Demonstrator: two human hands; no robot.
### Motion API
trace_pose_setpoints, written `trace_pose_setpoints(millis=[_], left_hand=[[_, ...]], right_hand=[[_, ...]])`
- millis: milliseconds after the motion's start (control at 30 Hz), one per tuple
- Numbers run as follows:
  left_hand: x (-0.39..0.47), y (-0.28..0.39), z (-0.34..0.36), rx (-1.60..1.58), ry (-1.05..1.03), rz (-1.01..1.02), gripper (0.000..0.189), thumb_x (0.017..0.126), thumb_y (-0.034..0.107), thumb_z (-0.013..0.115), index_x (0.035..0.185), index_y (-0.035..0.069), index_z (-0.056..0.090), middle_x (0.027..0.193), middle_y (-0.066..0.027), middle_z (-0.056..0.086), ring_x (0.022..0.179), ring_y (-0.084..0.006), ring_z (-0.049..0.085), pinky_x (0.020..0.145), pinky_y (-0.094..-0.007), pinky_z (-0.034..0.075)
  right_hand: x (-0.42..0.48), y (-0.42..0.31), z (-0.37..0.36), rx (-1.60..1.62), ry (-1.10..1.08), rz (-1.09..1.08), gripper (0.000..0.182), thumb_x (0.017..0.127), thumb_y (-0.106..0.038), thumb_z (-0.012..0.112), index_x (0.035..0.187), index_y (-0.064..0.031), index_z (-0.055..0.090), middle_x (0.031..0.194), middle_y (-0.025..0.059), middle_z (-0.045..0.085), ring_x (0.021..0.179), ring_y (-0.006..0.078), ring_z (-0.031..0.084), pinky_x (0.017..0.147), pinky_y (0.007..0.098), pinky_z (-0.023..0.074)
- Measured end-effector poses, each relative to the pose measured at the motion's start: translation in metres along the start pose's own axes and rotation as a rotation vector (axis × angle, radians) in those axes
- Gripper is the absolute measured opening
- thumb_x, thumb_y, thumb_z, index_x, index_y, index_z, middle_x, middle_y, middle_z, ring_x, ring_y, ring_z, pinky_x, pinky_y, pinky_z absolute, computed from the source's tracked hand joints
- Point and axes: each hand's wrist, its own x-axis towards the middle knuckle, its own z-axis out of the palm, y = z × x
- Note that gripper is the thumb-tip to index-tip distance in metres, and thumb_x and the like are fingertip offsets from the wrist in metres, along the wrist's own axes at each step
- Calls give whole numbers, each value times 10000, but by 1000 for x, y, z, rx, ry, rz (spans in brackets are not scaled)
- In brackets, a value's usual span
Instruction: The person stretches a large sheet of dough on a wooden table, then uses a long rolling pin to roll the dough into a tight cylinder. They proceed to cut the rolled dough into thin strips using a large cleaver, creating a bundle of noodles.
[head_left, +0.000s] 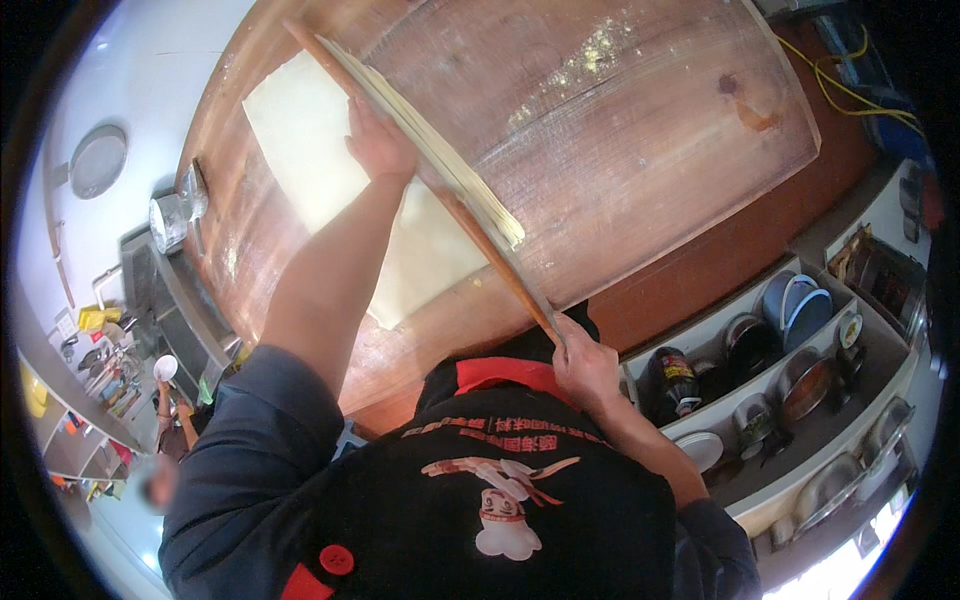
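Note:
A sheet of pale dough (442, 247) lies on the wooden board (675, 150). A long wooden rod (480, 232) crosses it slantwise. My left hand (381, 142) rests flat on the dough and against the rod, fingers extended. My right hand (587, 361) is closed around the rod's near end, or a handle there, beside the board's front edge. A thin greyish band runs along the rod; whether it is a blade cannot be told. Narrow stacked dough strips or folds (480, 196) lie along the rod's right side.
Loose flour (596, 56) is scattered on the board. Metal containers (169, 221) stand at its left edge. Lower right, shelves hold a dark bottle (675, 379), bowls and a blue bucket (806, 315). Another person (176, 431) is at far left, holding a white bowl (165, 367).

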Motion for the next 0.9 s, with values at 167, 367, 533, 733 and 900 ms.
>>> trace_pose_setpoints(millis=[167,367,533,733,900], left_hand=[[7,11,14,21,76,81,570,937,189,455,1458,-12,340,1496,-188,380,1391,-329,350,1118,-506,276],[12,-6,45,79,-115,191,572,935,325,508,1419,37,406,1357,-147,536,1232,-298,525,1034,-453,402],[21,-78,52,-80,-117,85,631,921,426,531,1421,63,405,1345,-122,547,1181,-269,572,983,-425,460],[43,-89,66,167,191,74,741,848,584,537,1465,195,409,1440,-29,502,1262,-267,505,1070,-550,274],[78,-95,84,-41,8,110,748,871,597,529,1441,127,414,1394,-66,527,1312,-263,453,1092,-517,298]], right_hand=[[4,7,11,-12,155,-78,376,853,-92,562,1230,-93,575,1065,160,690,746,320,696,640,404,578],[9,-7,-29,61,-224,351,340,914,-196,470,1237,-157,568,899,167,697,700,355,686,575,473,558],[-3,5,-3,-31,-72,-54,439,881,-115,502,1312,-31,484,969,192,676,765,364,677,631,462,544],[-36,-13,-24,38,32,122,341,878,-135,522,1200,-35,577,985,199,675,862,385,666,742,486,534],[-84,-42,-31,174,225,260,370,866,-129,523,1226,-75,589,990,198,679,865,392,661,759,486,536]])
